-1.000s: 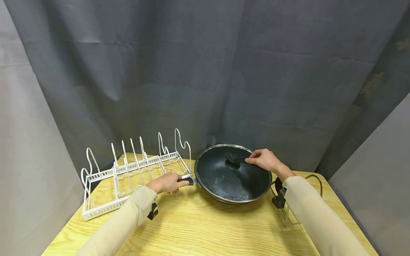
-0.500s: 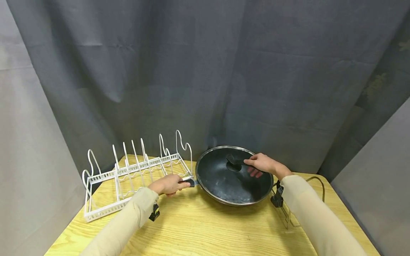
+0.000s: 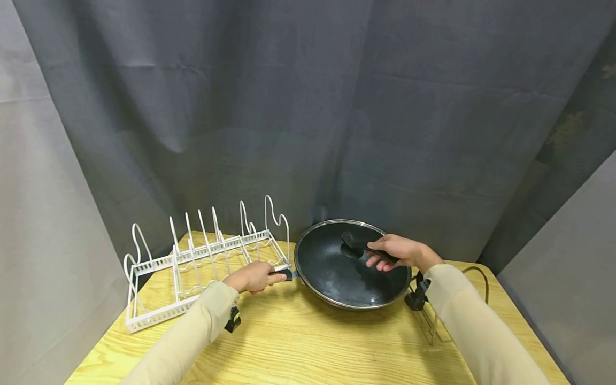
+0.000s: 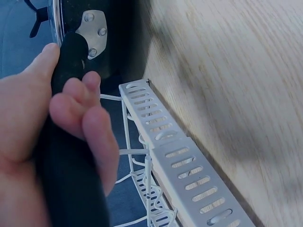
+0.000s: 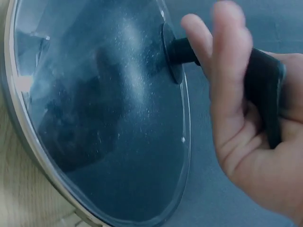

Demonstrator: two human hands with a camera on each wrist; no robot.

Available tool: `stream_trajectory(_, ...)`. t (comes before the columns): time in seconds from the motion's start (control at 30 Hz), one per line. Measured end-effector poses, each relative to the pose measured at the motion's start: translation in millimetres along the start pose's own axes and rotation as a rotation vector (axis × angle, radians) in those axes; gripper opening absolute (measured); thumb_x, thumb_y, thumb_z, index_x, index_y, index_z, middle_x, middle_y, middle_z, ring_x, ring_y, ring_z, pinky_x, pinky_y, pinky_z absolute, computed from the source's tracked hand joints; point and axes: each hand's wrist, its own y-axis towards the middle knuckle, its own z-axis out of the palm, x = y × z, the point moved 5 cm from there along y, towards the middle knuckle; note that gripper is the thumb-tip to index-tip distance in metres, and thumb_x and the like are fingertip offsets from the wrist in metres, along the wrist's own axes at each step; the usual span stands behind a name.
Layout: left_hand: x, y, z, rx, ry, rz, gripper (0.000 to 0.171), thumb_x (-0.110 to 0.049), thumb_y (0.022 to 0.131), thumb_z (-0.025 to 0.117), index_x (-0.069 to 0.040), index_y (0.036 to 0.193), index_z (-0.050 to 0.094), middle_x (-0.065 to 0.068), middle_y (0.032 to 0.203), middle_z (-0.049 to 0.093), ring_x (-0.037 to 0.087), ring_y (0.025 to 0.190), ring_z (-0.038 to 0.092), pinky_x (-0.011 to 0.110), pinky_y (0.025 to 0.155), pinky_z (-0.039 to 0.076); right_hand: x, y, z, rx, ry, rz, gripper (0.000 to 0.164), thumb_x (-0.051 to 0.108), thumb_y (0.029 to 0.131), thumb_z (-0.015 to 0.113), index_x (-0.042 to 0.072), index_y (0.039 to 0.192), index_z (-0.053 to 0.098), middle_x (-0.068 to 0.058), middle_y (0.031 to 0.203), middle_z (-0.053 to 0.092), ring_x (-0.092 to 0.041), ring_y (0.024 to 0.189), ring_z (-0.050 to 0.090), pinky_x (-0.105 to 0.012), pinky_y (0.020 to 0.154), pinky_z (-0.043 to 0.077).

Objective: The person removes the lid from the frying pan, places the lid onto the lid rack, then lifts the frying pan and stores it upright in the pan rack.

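Observation:
A dark wok [image 3: 332, 304] with a long black handle [image 4: 71, 179] sits on the wooden table. My left hand [image 3: 252, 277] grips that handle, fingers wrapped round it, beside the white rack. Covering the wok is a glass lid [image 3: 332, 278] with a metal rim and a black raised handle [image 5: 265, 80]. My right hand [image 3: 397, 251] holds the lid's handle, thumb on top and fingers passing underneath. In the right wrist view the handle lies between the fingers and the palm, and the lid appears seated along the wok's rim.
A white wire rack [image 3: 159, 315] with several upright dividers stands left of the wok, right under my left hand. To the right, partly behind my right sleeve, is a thin wire stand [image 3: 433, 326]. A grey curtain [image 3: 308, 133] hangs behind the table [image 3: 308, 353].
My right hand has gone from pinching the lid's handle at its end to reaching its fingers under it. The left hand, wok and lid stay nearly in place.

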Motion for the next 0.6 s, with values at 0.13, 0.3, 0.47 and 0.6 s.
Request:
stream_trajectory(0.13, 1.3, -1.2, 0.4, 0.006, -0.026, -0.013, 0.056, -0.051, 0.095, 0.047, 0.001, 0.085, 0.062, -0.002, 0.047, 0.046, 0.010, 0.037, 0.043, 0.024, 0.043, 0.036, -1, -1, 6, 0.033, 0.094, 0.004, 0.045, 0.023, 0.103, 0.037, -0.017, 0.126, 0.038, -0.007, 0.084, 0.068, -0.005, 0.054, 0.057, -0.020, 0.051, 0.049)
stream_trajectory(0.3, 2.3, -2.3, 1.5, 0.001, -0.049, -0.021, 0.055, -0.051, 0.095, 0.047, 0.001, 0.084, 0.063, -0.001, 0.048, 0.046, 0.011, 0.037, 0.043, 0.024, 0.041, 0.035, -1, -1, 12, 0.060, 0.208, -0.016, 0.041, 0.016, 0.104, 0.032, -0.018, 0.128, 0.033, -0.011, 0.092, 0.068, -0.008, 0.062, 0.062, -0.020, 0.057, 0.052)
stream_trajectory(0.47, 1.3, -1.6, 1.1, -0.009, -0.017, -0.022, 0.056, -0.051, 0.095, 0.047, 0.001, 0.083, 0.063, -0.002, 0.047, 0.045, 0.011, 0.037, 0.044, 0.024, 0.043, 0.035, 1, -4, 18, 0.142, 0.373, -0.058, 0.032, 0.009, 0.103, 0.029, -0.017, 0.122, 0.033, -0.013, 0.094, 0.067, -0.012, 0.071, 0.065, -0.023, 0.065, 0.054)
stream_trajectory(0.6, 1.0, -2.5, -0.2, -0.010, -0.008, -0.025, 0.057, -0.052, 0.095, 0.047, 0.001, 0.083, 0.063, -0.003, 0.047, 0.045, 0.011, 0.038, 0.044, 0.024, 0.044, 0.035, 3, -7, 27, 0.274, 0.540, -0.079, 0.028, 0.007, 0.103, 0.025, -0.014, 0.120, 0.034, -0.015, 0.098, 0.066, -0.018, 0.083, 0.066, -0.029, 0.076, 0.053)
